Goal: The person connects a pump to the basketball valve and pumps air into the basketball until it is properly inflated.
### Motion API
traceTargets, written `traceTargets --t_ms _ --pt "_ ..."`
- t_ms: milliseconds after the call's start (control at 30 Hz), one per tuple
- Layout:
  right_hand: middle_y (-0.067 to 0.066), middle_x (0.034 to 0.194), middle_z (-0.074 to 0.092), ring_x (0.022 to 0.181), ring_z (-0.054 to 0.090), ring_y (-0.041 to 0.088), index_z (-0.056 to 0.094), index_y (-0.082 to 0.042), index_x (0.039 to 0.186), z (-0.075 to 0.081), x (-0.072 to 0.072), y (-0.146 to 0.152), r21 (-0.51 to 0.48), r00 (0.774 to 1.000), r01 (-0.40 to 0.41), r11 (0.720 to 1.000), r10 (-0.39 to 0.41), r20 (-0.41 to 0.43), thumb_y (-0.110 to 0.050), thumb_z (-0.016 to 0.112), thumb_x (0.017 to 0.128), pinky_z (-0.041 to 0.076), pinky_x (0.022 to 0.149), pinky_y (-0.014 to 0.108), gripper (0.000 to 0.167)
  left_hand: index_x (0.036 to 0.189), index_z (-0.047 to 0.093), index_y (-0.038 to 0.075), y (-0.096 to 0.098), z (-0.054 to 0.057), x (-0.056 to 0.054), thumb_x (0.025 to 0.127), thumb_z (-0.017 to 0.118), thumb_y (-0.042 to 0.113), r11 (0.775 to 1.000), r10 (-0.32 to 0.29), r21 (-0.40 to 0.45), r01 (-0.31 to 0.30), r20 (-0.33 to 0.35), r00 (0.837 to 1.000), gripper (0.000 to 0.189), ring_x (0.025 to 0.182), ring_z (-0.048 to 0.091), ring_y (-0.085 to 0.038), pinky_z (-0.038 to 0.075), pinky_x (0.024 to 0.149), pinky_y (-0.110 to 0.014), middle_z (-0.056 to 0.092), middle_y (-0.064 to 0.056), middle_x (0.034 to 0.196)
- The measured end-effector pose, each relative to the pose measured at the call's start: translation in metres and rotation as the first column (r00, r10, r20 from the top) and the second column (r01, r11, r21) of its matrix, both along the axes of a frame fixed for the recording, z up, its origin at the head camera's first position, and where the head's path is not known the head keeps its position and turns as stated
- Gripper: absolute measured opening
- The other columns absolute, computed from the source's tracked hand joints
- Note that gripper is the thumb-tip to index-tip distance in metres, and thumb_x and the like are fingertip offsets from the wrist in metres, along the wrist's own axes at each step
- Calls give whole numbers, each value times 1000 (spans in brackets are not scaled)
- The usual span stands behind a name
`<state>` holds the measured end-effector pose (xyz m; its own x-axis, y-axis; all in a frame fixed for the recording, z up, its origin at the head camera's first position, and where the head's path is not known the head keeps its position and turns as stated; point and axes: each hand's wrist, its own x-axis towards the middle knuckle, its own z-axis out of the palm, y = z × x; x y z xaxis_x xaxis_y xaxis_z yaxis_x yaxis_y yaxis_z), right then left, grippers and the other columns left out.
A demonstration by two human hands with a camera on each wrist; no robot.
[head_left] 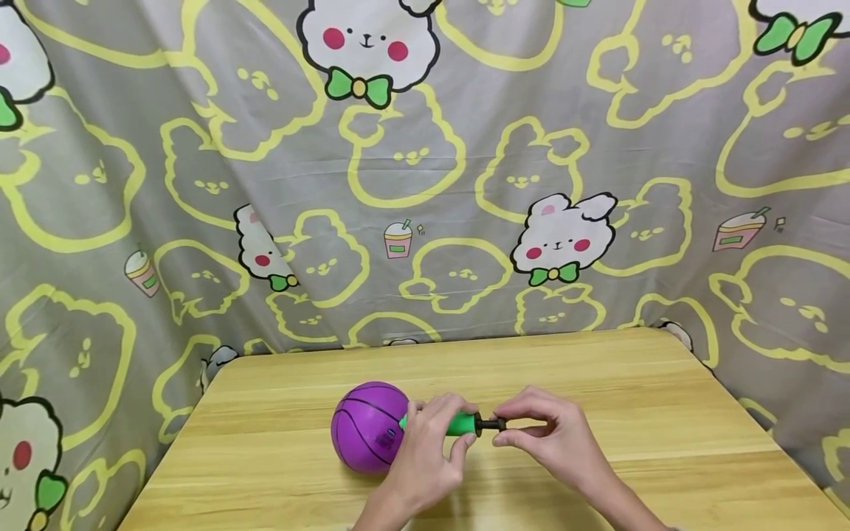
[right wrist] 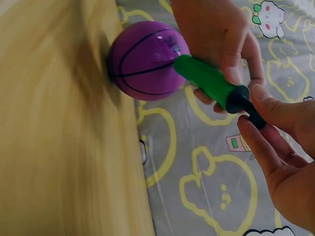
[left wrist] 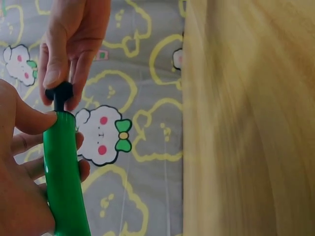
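Note:
A purple toy basketball (head_left: 367,424) with black seam lines sits on the wooden table. My left hand (head_left: 430,450) wraps its fingers round the green barrel of a small hand pump (head_left: 462,423), just right of the ball. In the right wrist view the barrel's far end (right wrist: 182,64) meets the ball's side, beside a small printed mark. Thumb and fingers of my right hand (head_left: 558,435) pinch the pump's black handle (left wrist: 61,91). A short length of black rod shows between handle and barrel. The pump lies roughly level above the tabletop.
The light wooden table (head_left: 279,413) reaches back to a grey curtain (head_left: 458,177) printed with yellow outlines and white rabbit faces. This cloth also hangs along the left and right sides of the table.

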<state>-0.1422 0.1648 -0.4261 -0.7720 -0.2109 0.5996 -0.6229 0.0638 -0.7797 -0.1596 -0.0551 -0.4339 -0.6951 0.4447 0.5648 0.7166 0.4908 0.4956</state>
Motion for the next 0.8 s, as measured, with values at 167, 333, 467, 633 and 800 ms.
traceTargets --t_ms 167,333,467,633,800 --pt "16 98 69 95 74 24 76 -3 106 -5 0 -3 12 999 -38 999 38 1 7 82 79 60 68 40 29 112 64 20 -2 -2 1 83 77 10 1000 -2 -31 1 -10 1000 33 96 61 -3 34 86 -40 67 12 107" --pt "14 101 67 96 73 24 74 -7 106 -3 -1 -1 52 996 -74 996 71 55 0 82 82 60 71 38 26 111 64 22 -5 -1 -1 83 78 14 998 4 -69 -7 -36 999 32 96 61 -2 37 87 -39 67 14 106" --pt "14 102 67 95 72 23 73 -7 106 -2 -1 1 81 993 -80 994 72 90 -4 82 84 60 71 38 24 111 64 24 -7 0 -5 83 78 16 996 -2 -85 -2 -51 999 32 99 62 -2 39 89 -39 67 15 107" --pt "8 104 68 94 72 23 71 -7 106 0 -1 5 104 989 -62 993 48 137 -7 82 85 60 71 38 23 111 64 26 -11 2 -9 85 77 18 996 1 -88 -7 -62 998 31 101 63 -3 39 89 -38 68 15 108" --pt "6 105 68 95 72 24 71 -12 106 4 -2 9 113 988 -52 992 34 151 -7 83 85 60 71 38 24 109 64 27 -19 6 -12 84 78 18 997 33 -74 -34 -16 999 30 102 63 -2 39 91 -39 68 16 107"
